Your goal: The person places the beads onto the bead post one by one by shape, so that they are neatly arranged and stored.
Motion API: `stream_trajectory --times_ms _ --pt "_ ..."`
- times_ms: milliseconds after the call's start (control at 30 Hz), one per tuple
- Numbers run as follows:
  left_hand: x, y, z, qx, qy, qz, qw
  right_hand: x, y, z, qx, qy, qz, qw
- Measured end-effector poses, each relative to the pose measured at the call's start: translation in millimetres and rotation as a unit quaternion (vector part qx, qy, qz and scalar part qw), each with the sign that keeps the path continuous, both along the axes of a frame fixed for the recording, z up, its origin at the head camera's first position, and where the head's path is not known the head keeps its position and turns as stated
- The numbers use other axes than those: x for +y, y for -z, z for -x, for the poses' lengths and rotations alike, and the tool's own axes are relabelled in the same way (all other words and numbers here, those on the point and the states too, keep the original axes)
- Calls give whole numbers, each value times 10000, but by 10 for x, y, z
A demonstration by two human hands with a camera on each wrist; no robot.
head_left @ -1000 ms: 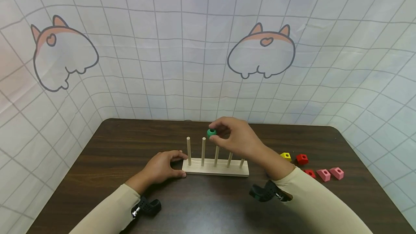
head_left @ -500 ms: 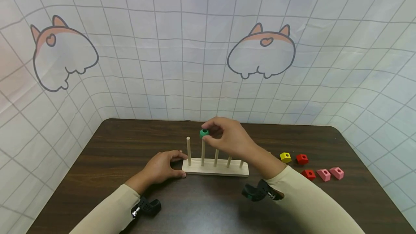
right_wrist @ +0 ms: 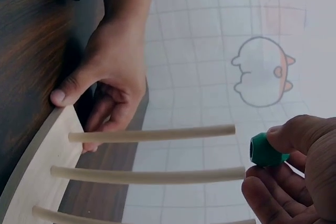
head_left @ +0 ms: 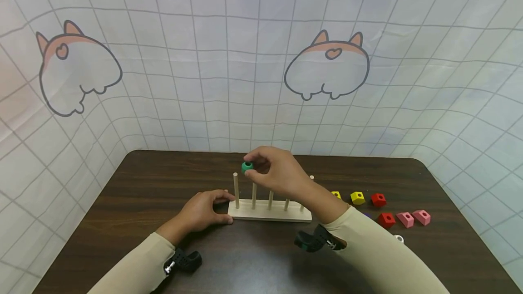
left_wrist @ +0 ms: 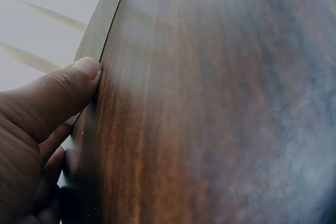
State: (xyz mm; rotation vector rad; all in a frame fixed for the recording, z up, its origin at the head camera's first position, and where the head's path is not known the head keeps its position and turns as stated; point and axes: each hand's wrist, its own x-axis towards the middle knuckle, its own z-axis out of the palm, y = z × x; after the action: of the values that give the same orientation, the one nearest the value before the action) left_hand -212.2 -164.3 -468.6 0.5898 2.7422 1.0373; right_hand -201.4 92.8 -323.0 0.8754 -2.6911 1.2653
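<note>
My right hand (head_left: 279, 173) pinches a green bead (right_wrist: 266, 151) with a hole through it, between thumb and fingers. The bead is just above the peg tops, near the leftmost peg (head_left: 236, 189) and the second peg (right_wrist: 147, 175), and sits on neither. The wooden peg board (head_left: 265, 215) has several upright pegs on a flat base. My left hand (head_left: 202, 212) grips the base's left end, thumb at the front edge (left_wrist: 86, 69) and fingers behind. The right hand and forearm hide parts of the other pegs.
On the right of the dark table (head_left: 155, 171) lie yellow blocks (head_left: 357, 198), red blocks (head_left: 378, 200) and pink blocks (head_left: 421, 217), with holes. A white ring-like piece (head_left: 399, 238) is partly hidden by my sleeve. A white gridded cloth (head_left: 245, 117) stands behind.
My right hand has moved left with the green bead, from above the middle peg past the second peg toward the leftmost one. The left hand keeps its grip on the base.
</note>
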Motion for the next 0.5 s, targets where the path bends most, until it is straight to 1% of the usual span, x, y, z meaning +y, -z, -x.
stream_trajectory --times_ms 233,400,500 --pt "2 -6 -3 14 1 2 10000 -77 11 1 -14 43 -16 10000" --pt "1 -17 -3 22 -8 -27 10000 -142 30 5 -132 30 78 9999" --pt "3 -19 0 11 -1 -28 10000 -183 44 0 -130 41 132 9998"
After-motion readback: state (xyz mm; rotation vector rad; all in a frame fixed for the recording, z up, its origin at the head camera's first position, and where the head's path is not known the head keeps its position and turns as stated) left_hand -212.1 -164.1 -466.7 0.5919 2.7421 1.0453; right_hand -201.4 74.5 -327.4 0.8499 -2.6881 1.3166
